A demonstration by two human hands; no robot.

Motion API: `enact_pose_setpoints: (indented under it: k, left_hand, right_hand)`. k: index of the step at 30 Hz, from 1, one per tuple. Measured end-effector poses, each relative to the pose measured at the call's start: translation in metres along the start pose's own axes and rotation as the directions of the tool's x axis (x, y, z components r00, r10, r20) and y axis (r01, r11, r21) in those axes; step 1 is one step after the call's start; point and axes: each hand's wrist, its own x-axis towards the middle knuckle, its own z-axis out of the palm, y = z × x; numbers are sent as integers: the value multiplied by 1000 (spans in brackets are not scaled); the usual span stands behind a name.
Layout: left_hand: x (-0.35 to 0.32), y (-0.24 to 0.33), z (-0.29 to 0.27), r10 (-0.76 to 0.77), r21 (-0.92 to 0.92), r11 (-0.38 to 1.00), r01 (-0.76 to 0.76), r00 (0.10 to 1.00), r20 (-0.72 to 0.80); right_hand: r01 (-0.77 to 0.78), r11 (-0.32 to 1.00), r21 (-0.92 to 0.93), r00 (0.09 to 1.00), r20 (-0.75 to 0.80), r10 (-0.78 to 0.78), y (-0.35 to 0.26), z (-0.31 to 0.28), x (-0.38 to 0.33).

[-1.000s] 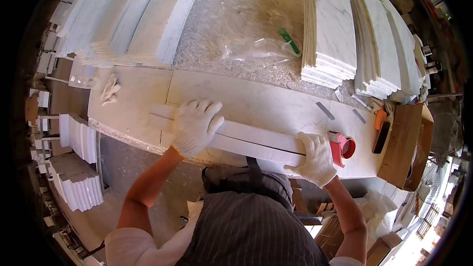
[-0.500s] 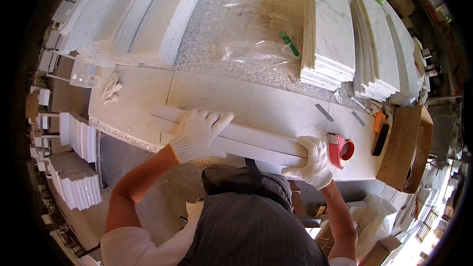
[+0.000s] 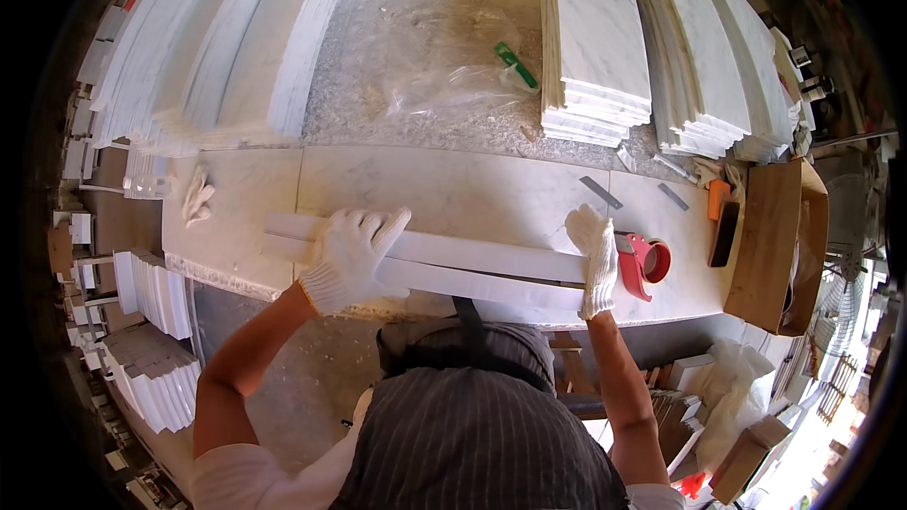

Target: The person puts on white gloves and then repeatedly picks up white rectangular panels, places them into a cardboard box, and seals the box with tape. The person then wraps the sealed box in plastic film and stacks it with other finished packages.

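Two long white strips (image 3: 487, 254), which look like stone, lie side by side along the near part of the pale tabletop. A narrow gap shows between them toward the right. My left hand (image 3: 354, 250), in a white knit glove, reaches across both strips near their left part, fingers over the far side and thumb at the near side. At the right ends of the strips is my gloved right hand (image 3: 594, 260), fingers stretched out and held flat against the ends. Just beyond it lies a red tape dispenser (image 3: 635, 264).
Stacked marble slabs (image 3: 600, 28) stand at the far right, with more slab stacks (image 3: 274, 57) at the far left. Plastic film (image 3: 444, 92) and a green tool (image 3: 516, 66) lie between. A loose glove (image 3: 196, 196), an orange-handled brush (image 3: 723, 227) and a cardboard box (image 3: 770, 246) flank the work area.
My right hand has turned from gripping around the strips' right ends to lying flat against them. My left hand keeps its hold. The whole view has shifted slightly.
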Motion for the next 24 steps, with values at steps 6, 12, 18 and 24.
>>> enact_pose_setpoints:
  k: [6, 12, 18, 24]
  left_hand:
    - [-6, 0, 3, 8, 9, 1000, -7, 998, -56]
    - [-3, -4, 4, 52, 8, 999, -52, 996, -78]
    - [-5, -5, -2, 45, -28, 999, -47, 997, -62]
    - [-4, -5, -4, 6, -53, 999, -4, 1000, 22]
  right_hand:
    - [24, 684, -729, 912, -265, -314, -26, -44, -14]
    - [71, -167, -983, 924, 128, -360, 9, -146, -43]
    - [98, 234, -967, 982, 56, -180, -29, -141, -8]
    - [87, 936, -340, 969, 247, 0, -139, -36, -26]
